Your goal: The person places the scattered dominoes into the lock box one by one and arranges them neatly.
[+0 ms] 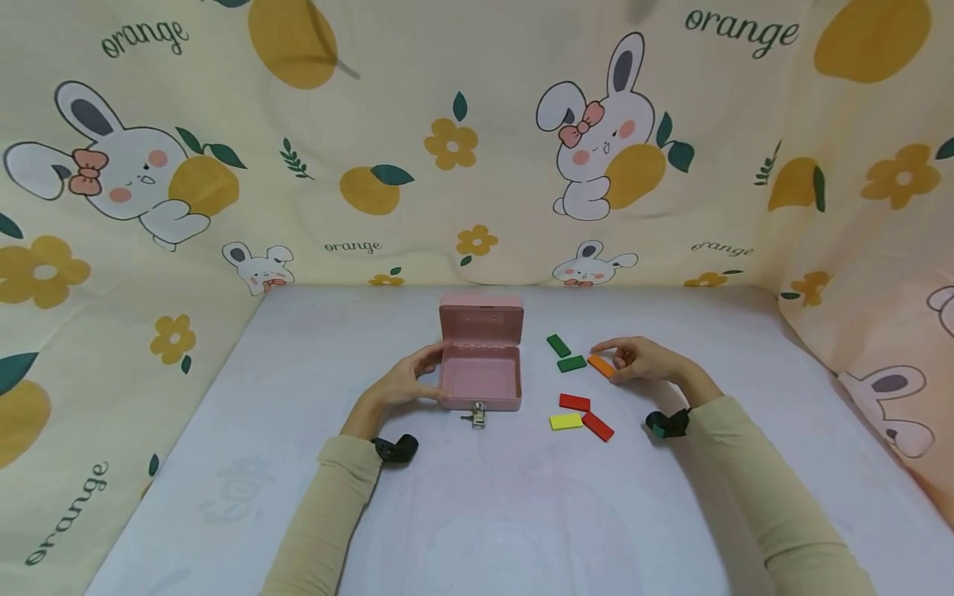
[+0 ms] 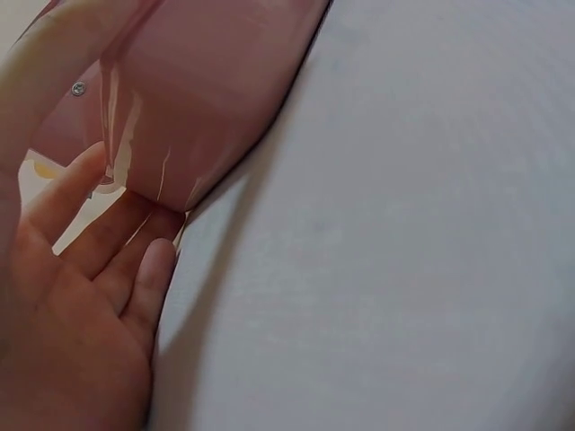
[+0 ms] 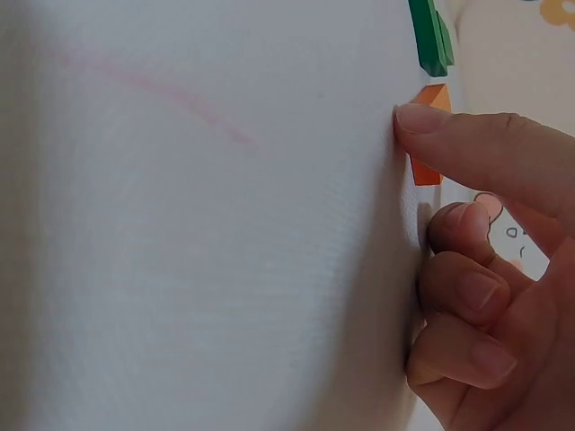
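Note:
A pink metal cash box (image 1: 481, 407) stands on the table with its lid (image 1: 480, 324) raised and nothing inside. My left hand (image 1: 402, 379) grips its left side, thumb near the front corner and fingers towards the back; the left wrist view shows the fingers (image 2: 157, 269) against the box wall (image 2: 202, 108). To the right of the box, my right hand (image 1: 647, 361) pinches an orange block (image 1: 600, 366) lying on the table. Its thumb (image 3: 427, 120) touches the near side of the orange block (image 3: 426, 169); the index fingertip is partly hidden in the right wrist view.
Two green blocks (image 1: 571, 363) lie left of the orange one. Nearer the front are two red blocks (image 1: 575, 402) and a yellow block (image 1: 566, 422). A small padlock (image 1: 479, 415) hangs at the box front. A patterned cloth (image 1: 507, 240) rises behind the table.

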`<state>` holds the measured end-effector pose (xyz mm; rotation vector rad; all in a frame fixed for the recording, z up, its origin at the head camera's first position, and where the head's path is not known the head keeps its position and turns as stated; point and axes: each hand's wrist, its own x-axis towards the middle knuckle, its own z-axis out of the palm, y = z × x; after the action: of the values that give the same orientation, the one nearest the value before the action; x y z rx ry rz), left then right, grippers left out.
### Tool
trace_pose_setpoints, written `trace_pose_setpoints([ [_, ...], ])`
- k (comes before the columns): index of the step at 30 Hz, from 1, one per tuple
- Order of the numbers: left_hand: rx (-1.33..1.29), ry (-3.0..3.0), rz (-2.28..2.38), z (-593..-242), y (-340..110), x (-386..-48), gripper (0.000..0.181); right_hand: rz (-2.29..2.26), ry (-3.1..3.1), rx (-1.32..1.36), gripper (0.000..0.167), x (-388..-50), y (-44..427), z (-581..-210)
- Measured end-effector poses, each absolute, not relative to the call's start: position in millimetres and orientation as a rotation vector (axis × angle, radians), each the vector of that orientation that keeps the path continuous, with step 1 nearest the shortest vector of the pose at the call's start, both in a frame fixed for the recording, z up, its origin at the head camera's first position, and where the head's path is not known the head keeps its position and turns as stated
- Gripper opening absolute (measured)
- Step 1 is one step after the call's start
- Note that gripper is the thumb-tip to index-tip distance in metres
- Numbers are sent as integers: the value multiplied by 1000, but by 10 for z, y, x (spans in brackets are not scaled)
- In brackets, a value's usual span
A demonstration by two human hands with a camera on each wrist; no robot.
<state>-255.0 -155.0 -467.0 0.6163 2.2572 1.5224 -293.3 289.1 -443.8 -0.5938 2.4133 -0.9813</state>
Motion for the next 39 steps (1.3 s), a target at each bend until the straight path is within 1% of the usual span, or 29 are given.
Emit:
trace_pose_setpoints([
  [10,626,2261,1521,-4693,-1551,-2562,89,-971,2446,-596,51,-2909,2893,-4455],
  [17,633,2260,1516,-4690,-1550,-2565,90,-1007,2480,-548,49,-2877,2909,-4466],
  [31,641,2239,1532,-4727,-1555,-2595,91,-1064,2568,-292,54,-2829,2879,-4481],
  [39,640,2239,1528,-4710,-1556,-2584,90,-1113,2614,-250,52,-2779,2853,-4454],
])
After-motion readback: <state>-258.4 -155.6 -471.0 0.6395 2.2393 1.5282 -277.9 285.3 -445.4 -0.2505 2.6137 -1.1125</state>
